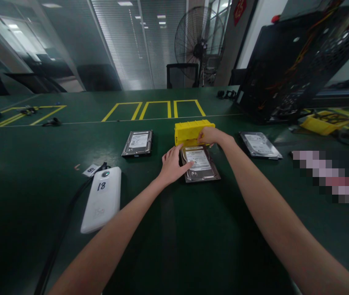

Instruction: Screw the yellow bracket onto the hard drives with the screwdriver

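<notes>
A silver hard drive with a white label lies on the green table in front of me. My left hand rests at its left edge, fingers stretched out and thumb across the label. Directly behind the drive stands a yellow plastic bin, close to my left fingertips. My right hand is at the bin's front side, its fingers curled and pinched together. What those fingers hold, if anything, is hidden.
Two more hard drives lie left and right. A white power bank marked 18, with a black cable, is nearer on the left. An open black computer case and another yellow bin stand at the right.
</notes>
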`<state>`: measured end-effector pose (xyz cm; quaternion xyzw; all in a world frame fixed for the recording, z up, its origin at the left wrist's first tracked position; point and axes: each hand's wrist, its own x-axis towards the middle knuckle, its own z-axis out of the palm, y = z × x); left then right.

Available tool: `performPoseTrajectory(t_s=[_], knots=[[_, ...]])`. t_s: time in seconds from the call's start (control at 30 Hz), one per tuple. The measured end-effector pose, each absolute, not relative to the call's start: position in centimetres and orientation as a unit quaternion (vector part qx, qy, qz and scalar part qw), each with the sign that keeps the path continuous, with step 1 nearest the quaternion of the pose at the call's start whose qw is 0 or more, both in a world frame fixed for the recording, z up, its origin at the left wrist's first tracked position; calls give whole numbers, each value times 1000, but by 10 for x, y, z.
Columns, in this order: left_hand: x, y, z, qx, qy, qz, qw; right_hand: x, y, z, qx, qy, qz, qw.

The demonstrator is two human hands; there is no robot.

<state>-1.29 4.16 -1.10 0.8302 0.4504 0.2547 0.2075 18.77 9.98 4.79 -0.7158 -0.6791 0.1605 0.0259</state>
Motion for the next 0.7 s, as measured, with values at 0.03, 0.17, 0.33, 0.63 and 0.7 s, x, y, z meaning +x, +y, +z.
performPoseTrajectory(t_s=[0.03,0.17,0.33,0.63,0.7], knots=[[-13,42,-11,830,450,255,207,188,100,48,-715,-678,168,29],[-13,42,-13,831,447,258,205,187,100,52,-714,-674,188,38],[-13,42,-12,830,450,260,200,183,98,60,-697,-685,209,44],[-13,43,-11,828,453,259,207,161,70,73,-653,-738,142,90],[-13,42,-10,830,450,258,204,156,52,70,-635,-757,117,104]])
